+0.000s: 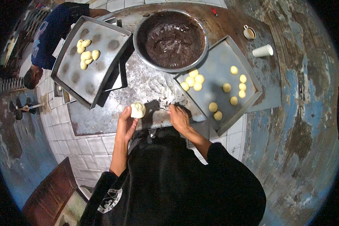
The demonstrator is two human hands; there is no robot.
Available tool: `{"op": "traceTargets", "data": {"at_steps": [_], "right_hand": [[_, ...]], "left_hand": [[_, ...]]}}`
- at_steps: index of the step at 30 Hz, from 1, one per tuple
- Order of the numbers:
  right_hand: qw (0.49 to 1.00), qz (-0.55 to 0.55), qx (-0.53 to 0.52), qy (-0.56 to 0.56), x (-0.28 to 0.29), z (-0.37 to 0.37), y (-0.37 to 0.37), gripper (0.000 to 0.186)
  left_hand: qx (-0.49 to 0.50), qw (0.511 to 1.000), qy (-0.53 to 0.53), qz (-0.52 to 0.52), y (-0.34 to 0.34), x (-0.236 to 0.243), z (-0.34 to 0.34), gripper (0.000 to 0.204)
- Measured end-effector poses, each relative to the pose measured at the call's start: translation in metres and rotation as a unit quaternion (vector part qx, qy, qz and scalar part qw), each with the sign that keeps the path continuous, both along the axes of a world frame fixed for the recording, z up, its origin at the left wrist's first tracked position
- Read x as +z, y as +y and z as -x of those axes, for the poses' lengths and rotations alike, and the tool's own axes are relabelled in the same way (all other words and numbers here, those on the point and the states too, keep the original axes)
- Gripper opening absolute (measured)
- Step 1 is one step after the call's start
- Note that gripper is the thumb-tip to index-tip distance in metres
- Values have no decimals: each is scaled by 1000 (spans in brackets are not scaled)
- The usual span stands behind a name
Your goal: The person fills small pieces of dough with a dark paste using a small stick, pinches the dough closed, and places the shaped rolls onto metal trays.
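Note:
Near the table's front edge, my left hand (125, 122) is closed around a pale dough ball (138, 110) with a creased top, thumb and fingers at its sides. To the right, my right hand (180, 118) grips a thin, dark utensil (163, 109); its tip points left toward the dough, apart from it, and its exact kind is too small to make out. Beyond both hands stands a large metal bowl (169, 69) with dark brown crumbly filling (173, 41). On the right, a metal tray (214, 67) carries several round yellow dough balls (226, 87).
Another tray (105, 35), stacked on others at left, bears several dough pieces (86, 56). A cup (249, 32), a white tumbler (263, 51) and a small red object (214, 12) sit at far right. Another person (51, 35) bends at far left, near a fan (24, 108).

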State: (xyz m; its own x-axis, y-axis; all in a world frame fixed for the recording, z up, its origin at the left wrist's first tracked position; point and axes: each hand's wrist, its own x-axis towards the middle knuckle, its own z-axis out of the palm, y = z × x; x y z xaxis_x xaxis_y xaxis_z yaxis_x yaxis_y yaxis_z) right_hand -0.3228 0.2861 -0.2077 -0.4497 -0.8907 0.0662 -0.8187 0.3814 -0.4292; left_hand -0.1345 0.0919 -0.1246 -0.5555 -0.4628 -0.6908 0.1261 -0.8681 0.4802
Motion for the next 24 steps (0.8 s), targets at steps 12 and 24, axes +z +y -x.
{"op": "traceTargets", "data": {"at_steps": [12,24], "right_hand": [[978,-102,147,110,28,223,-179,17],[867,-219,95,-437,24,248,-180,25]], "left_hand": [[115,989,72,60,-9,-15,-7,40],[194,974,115,-15,-28,1,32,28]]}}
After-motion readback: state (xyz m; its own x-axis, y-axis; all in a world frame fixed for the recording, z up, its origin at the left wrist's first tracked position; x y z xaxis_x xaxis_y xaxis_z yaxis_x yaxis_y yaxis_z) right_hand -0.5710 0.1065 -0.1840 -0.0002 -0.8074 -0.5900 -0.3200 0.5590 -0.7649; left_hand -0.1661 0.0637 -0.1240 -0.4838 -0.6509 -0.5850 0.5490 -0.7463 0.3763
